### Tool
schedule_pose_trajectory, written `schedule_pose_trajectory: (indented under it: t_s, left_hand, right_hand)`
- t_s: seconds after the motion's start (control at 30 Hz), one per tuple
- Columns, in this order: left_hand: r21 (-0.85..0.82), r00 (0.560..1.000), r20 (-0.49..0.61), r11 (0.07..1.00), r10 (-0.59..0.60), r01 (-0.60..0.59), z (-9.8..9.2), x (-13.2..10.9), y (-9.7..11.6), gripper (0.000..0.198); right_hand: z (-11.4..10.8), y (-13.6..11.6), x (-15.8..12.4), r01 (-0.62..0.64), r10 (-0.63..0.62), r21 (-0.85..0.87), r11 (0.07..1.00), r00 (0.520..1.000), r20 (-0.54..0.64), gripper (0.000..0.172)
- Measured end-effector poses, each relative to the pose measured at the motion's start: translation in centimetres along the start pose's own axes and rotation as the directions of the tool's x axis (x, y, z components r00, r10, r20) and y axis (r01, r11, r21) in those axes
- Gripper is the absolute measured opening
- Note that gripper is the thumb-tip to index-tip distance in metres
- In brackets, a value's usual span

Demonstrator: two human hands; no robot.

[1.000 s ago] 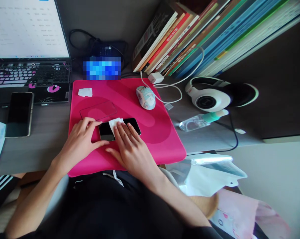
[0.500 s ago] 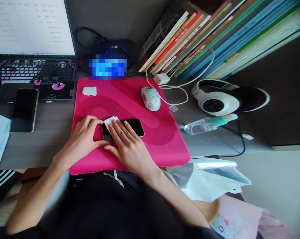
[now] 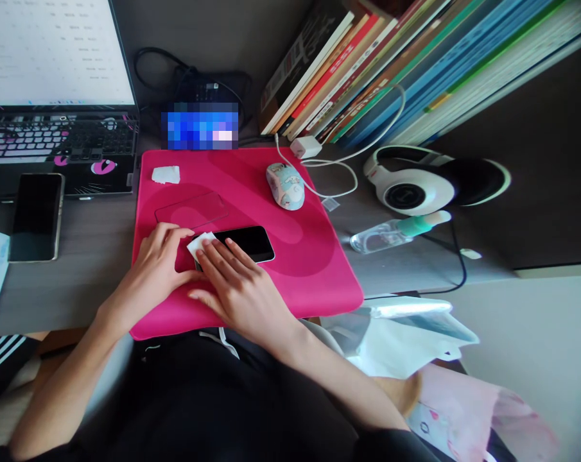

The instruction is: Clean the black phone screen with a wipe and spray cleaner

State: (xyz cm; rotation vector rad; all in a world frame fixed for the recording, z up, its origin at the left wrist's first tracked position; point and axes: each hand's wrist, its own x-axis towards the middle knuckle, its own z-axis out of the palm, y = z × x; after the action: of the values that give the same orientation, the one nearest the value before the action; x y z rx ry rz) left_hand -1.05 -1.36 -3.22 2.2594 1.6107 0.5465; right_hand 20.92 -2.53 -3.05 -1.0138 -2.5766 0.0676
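Observation:
A black phone (image 3: 250,242) lies screen-up on a pink mat (image 3: 294,256). My right hand (image 3: 232,285) presses a small white wipe (image 3: 196,244) flat onto the phone's left end, fingers stretched out over it. My left hand (image 3: 153,269) rests on the mat at the phone's left end, thumb and fingers bracing that end. A clear glass screen protector (image 3: 192,209) lies on the mat just beyond the phone. Another small white wipe (image 3: 165,174) sits at the mat's far left corner.
A laptop (image 3: 54,96) and a second phone (image 3: 34,216) are on the left. A patterned mouse (image 3: 284,185), white charger cable (image 3: 329,173), headphones (image 3: 425,183), a small spray bottle (image 3: 396,232) and leaning books (image 3: 391,70) lie right. Plastic packaging (image 3: 410,333) hangs off the desk edge.
My right hand has slid the white wipe leftward along the phone screen, from its middle to its left end. The left hand has stayed at the phone's left end.

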Motion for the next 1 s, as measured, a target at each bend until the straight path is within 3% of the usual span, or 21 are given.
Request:
schedule_pose_trajectory:
  t_s: [0.13, 0.3, 0.57, 0.67, 0.8, 0.9, 1.0]
  left_hand:
    - [0.008, 1.0, 0.01, 1.0, 0.007, -0.007, -0.3, 0.1, 0.1, 0.067]
    - [0.013, 1.0, -0.004, 1.0, -0.009, 0.009, -0.2, 0.2, 0.2, 0.07]
    - [-0.001, 1.0, -0.011, 1.0, -0.02, 0.02, 0.1, 0.2, -0.1, 0.067]
    - [0.011, 1.0, 0.015, 1.0, -0.023, 0.022, -0.2, 0.2, 0.2, 0.066]
    - [0.011, 0.998, 0.046, 0.999, -0.045, 0.044, -0.8, 0.2, 0.8, 0.063]
    - [0.004, 0.996, 0.06, 0.998, -0.067, 0.067, -1.0, 0.3, 0.9, 0.066]
    - [0.008, 0.995, 0.074, 0.998, -0.071, 0.07, -0.9, 0.3, 0.7, 0.067]
  right_hand:
    - [1.0, 0.8, 1.7, -0.022, 0.022, 0.013, 1.0, 1.0, 0.004, 0.065]
    - [1.3, 1.1, 1.6, -0.002, 0.002, 0.04, 0.999, 1.0, 0.002, 0.065]
    - [0.2, 1.4, -0.3, 0.107, -0.108, 0.081, 0.991, 0.994, -0.001, 0.05]
    - [-0.3, 2.4, -1.0, 0.184, -0.183, 0.052, 0.982, 0.983, -0.006, 0.04]
    - [-2.3, 4.4, -2.8, 0.262, -0.261, -0.015, 0.965, 0.965, 0.011, 0.042]
    - [-4.3, 6.4, -4.2, 0.097, -0.102, -0.09, 0.991, 0.993, -0.054, 0.051]
    - [-5.4, 8.3, -4.9, -0.123, 0.089, -0.183, 0.975, 0.979, -0.184, 0.045]
